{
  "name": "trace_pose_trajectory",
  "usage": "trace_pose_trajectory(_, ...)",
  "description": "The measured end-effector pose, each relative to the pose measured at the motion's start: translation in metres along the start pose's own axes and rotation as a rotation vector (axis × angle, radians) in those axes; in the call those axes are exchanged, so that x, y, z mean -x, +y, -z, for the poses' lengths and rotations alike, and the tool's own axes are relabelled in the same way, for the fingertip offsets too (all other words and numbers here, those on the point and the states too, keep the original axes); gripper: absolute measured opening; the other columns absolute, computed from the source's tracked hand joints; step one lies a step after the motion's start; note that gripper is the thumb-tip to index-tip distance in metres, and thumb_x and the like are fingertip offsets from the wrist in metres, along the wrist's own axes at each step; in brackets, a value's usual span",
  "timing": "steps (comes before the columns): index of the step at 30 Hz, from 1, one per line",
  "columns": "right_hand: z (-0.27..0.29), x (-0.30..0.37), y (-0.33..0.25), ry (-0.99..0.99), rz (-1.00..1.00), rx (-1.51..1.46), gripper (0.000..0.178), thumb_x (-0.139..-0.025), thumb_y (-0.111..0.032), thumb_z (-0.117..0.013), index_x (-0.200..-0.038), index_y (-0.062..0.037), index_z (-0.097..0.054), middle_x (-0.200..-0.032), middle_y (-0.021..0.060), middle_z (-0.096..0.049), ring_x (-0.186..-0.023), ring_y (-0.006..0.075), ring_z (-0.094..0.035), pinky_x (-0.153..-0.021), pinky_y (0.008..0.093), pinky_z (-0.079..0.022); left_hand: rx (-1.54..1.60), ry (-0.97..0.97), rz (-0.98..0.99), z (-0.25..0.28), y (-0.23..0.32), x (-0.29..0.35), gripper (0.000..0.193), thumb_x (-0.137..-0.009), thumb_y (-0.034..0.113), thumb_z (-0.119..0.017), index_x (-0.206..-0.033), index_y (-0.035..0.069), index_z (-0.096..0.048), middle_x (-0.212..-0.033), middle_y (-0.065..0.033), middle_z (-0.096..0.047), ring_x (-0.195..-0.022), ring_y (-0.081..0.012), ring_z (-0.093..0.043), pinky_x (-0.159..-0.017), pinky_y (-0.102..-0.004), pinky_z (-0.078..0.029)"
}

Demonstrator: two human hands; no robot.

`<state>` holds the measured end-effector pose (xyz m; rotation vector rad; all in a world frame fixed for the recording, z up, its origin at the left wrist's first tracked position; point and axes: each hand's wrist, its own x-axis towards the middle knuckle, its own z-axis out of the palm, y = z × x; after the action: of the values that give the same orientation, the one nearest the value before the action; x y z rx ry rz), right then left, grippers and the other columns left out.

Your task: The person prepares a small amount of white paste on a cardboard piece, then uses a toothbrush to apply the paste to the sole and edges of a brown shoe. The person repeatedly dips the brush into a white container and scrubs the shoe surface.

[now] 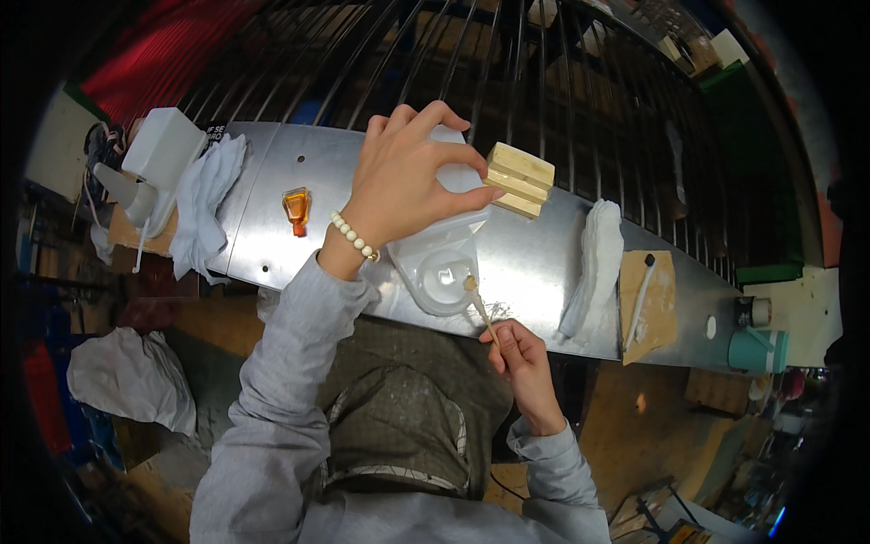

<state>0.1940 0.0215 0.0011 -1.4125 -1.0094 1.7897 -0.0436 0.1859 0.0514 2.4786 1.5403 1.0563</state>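
stick [483,310]: pinched in the right hand [524,358]; pale clump [470,283] borne at tip, beyond the fingers, over clear tray [421,288]. work judged part done: clump taken up, stick not laid down. wooden block [523,175]: set beside the left hand [405,172], thumb and forefinger narrowly parted; contact cannot be told. amber bottle [295,208]: left of those fingers.

Grey, creased sleeves [283,385] extend at 8 and 5 o'clock. A bracelet [352,235] of round cream beads sits at 10 o'clock. The lap garment [396,412], 6 o'clock, is dark olive.
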Motion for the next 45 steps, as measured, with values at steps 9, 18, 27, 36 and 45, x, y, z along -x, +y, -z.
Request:
trace_pose_trajectory(9,-0.003,-0.008,0.003,0.188,0.376,0.421,0.010,-0.101,-0.004,-0.062,-0.107,-0.0005,-0.068,-0.082,0.0013,-0.063,-0.063,0.0065,-0.051,-0.054,0.0225,-0.037,0.010,-0.017,-0.040,0.001,-0.001,-0.002,0.030,-0.075,0.050,-0.084,-0.085,0.022,-0.083,-0.119,0.0012,-0.066,-0.105,-0.0208,-0.056,-0.090,-0.0369,-0.037)
trace_pose_trajectory(18,-0.010,-0.001,-0.005,0.247,0.278,0.261,0.013,-0.102,-0.006,-0.062,-0.101,0.0009,-0.073,-0.065,-0.0004,-0.060,-0.059,0.0051,-0.048,-0.054,0.0236,-0.038,0.019,-0.037,-0.025,0.002,0.000,-0.002,0.029,-0.075,0.049,-0.084,-0.085,0.023,-0.083,-0.119,0.0011,-0.066,-0.106,-0.0212,-0.055,-0.091,-0.0375,-0.036)
trace_pose_trajectory(27,0.002,0.020,-0.007,-0.008,0.258,0.193,0.023,-0.107,-0.013,-0.054,-0.102,0.0012,-0.071,-0.067,-0.0023,-0.057,-0.058,0.0041,-0.046,-0.054,0.0204,-0.036,0.041,-0.009,-0.040,0.000,-0.003,-0.003,0.035,-0.073,0.057,-0.084,-0.084,0.024,-0.084,-0.118,0.0033,-0.065,-0.103,-0.0216,-0.054,-0.089,-0.0393,-0.036)
trace_pose_trajectory(36,0.154,0.055,-0.039,1.089,0.632,0.500,0.017,-0.104,-0.013,-0.059,-0.112,-0.0010,-0.068,-0.081,0.0047,-0.063,-0.060,0.0106,-0.053,-0.056,0.0246,-0.043,0.227,0.119,-0.001,0.025,-0.002,0.021,0.106,-0.071,0.051,-0.087,-0.157,0.012,-0.038,-0.156,-0.0164,-0.040,-0.143,-0.0368,-0.039,-0.118,-0.0516,-0.030)
trace_pose_trajectory(45,0.210,0.038,-0.009,1.302,0.442,1.207,0.025,-0.090,-0.002,-0.067,-0.114,-0.0066,-0.073,-0.113,0.0127,-0.067,-0.101,0.0297,-0.062,-0.090,0.0395,-0.050,0.362,-0.098,0.149,0.036,-0.009,0.044,0.121,-0.061,0.034,-0.093,-0.160,0.009,-0.028,-0.149,-0.0192,-0.040,-0.139,-0.0368,-0.043,-0.114,-0.0501,-0.041)
